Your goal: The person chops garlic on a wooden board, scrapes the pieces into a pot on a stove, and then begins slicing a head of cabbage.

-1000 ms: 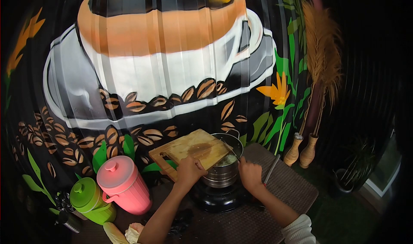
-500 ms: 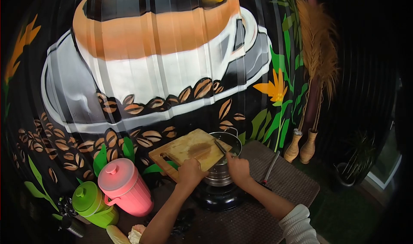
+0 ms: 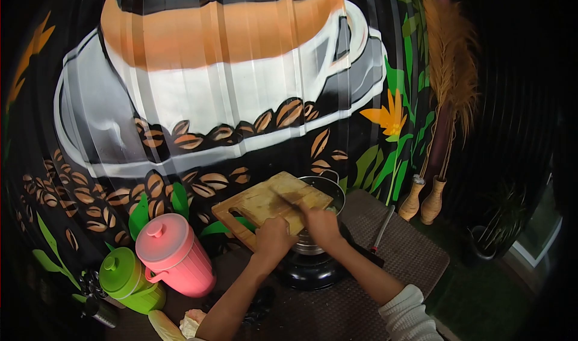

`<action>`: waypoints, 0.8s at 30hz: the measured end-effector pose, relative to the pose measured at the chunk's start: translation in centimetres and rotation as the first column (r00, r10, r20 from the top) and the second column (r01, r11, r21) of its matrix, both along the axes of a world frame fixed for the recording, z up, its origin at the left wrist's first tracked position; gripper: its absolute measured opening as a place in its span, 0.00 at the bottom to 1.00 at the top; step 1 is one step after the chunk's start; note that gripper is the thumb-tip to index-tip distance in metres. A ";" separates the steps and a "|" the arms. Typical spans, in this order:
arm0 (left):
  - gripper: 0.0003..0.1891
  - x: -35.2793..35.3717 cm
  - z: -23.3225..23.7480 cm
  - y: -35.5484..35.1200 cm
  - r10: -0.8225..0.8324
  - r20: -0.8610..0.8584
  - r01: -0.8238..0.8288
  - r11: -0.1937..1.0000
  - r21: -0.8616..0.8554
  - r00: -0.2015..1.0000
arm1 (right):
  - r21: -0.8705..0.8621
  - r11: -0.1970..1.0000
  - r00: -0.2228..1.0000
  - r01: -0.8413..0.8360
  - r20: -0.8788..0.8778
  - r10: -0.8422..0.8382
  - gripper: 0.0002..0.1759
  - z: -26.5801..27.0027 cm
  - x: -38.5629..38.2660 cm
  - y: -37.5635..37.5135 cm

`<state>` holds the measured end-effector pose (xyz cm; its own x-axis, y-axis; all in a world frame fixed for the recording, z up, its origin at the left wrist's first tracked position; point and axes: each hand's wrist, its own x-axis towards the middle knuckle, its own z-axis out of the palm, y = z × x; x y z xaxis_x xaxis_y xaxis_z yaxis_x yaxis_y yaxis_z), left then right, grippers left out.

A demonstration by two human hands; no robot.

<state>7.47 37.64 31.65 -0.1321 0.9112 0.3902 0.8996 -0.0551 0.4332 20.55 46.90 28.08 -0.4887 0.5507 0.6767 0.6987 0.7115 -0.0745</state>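
Observation:
A wooden cutting board (image 3: 253, 200) is held tilted over a metal pot (image 3: 338, 192), hiding much of the pot's mouth. My left hand (image 3: 275, 238) is closed on the board's near edge. In my right hand (image 3: 321, 225) is a knife (image 3: 290, 200), its blurred blade pointing left across the board's face. A damp, darker patch shows on the wood beside the blade. Some pale food shows in the pot past the board's right corner. Beneath the pot is a black stove (image 3: 313, 273).
A pink lidded jug (image 3: 174, 254) and a green lidded jug (image 3: 132, 281) stand on the left. Pale food pieces (image 3: 191, 322) lie near my left forearm. A hose (image 3: 383, 229) runs right of the stove on the brown woven-textured table (image 3: 415, 244). Behind rises a painted wall (image 3: 229, 100).
My right hand has moved the knife left, from the board's right edge to nearer its middle. My left hand still grips the board. The view has shifted slightly.

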 end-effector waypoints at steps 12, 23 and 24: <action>0.12 0.0 0.7 -0.2 0.008 0.003 -0.008 0.995 -0.101 1.000 | -0.091 0.989 0.980 -0.120 -0.169 0.103 0.10 2.0 3.4 -2.2; 0.13 -0.7 0.9 0.2 -0.029 -0.006 0.029 0.993 -0.115 1.000 | -0.149 0.959 0.952 0.241 -0.156 -0.264 0.10 0.4 6.8 -0.3; 0.13 -0.8 0.8 0.2 -0.034 -0.013 0.032 0.993 -0.118 0.999 | -0.132 0.976 0.959 0.176 -0.201 -0.200 0.11 1.0 6.8 -1.2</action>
